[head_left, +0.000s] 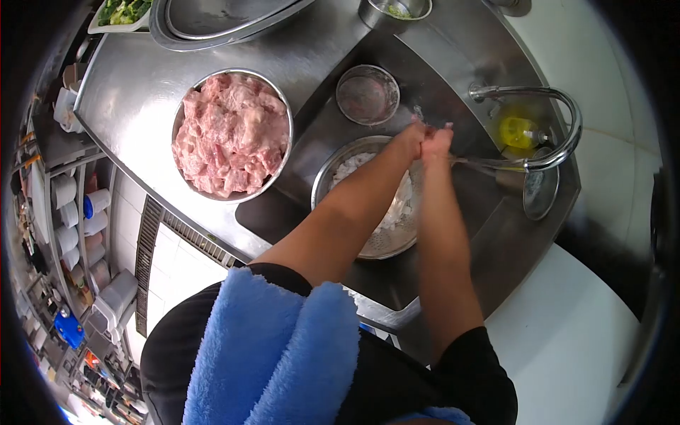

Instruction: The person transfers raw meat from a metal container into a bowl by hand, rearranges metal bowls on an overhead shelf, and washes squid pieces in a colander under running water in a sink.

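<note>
My left hand [411, 139] and my right hand [436, 144] meet over the sink, touching each other beside the water stream [474, 162] from the tap [571, 113]. Their fingers are small and partly hidden by each other, so I cannot tell whether they are open or closed. A little clear or whitish splash shows just past the fingertips. Below my forearms a round metal colander [386, 246] sits in the sink, holding white pieces [400, 205] that my left arm partly covers. Just beyond my hands lies a small round metal strainer [367, 95].
On the steel counter [134, 85] at left stands a metal bowl heaped with raw meat pieces [234, 134]. A large oval basin [234, 42], a tray of greens [124, 12] and a small pot [394, 13] are farther back. Yellow liquid [518, 132] stands near the tap.
</note>
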The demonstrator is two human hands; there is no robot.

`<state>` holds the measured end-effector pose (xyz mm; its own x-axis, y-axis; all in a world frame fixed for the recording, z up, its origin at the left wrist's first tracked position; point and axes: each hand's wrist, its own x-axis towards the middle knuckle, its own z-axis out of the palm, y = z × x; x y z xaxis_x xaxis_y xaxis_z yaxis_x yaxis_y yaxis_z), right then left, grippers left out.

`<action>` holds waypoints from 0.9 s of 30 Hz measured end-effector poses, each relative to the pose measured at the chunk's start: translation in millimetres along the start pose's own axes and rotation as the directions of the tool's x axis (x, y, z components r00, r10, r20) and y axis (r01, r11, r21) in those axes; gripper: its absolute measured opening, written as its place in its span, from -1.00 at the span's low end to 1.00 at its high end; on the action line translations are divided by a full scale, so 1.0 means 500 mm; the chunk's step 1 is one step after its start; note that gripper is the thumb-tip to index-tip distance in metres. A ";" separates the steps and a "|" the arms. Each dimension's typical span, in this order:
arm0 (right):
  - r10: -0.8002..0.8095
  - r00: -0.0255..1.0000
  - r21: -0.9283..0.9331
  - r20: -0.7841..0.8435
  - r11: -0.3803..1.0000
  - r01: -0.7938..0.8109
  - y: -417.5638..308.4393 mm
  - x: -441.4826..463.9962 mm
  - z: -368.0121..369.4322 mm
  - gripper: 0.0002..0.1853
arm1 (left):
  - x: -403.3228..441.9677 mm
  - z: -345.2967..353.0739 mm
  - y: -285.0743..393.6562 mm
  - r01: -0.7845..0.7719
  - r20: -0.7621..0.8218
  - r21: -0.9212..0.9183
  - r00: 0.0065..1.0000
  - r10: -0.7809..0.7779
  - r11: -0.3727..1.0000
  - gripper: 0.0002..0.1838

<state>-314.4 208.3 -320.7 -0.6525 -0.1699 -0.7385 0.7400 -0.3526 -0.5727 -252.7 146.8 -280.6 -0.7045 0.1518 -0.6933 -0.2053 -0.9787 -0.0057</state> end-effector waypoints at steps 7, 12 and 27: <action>0.050 0.994 0.062 0.099 0.996 -0.057 -0.023 -0.150 0.061 -0.22 | 0.194 -0.100 -0.005 -0.009 0.096 0.047 0.995 0.004 0.999 -0.71; 0.026 0.995 0.148 0.098 0.988 -0.040 -0.028 -0.186 0.066 -0.33 | 0.117 -0.068 0.032 -0.022 0.048 -0.076 0.999 0.026 0.997 -0.77; 0.229 0.904 0.047 0.362 0.964 -0.262 0.017 -0.206 0.156 -0.56 | -0.037 -0.112 0.140 -0.519 -0.246 -0.512 0.852 0.461 0.685 -0.44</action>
<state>-253.5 150.8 -221.8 -0.4795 -0.5671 -0.6697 0.8769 -0.3380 -0.3416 -216.2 67.8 -308.4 -0.5279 -0.3561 -0.7711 0.5722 -0.8200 -0.0131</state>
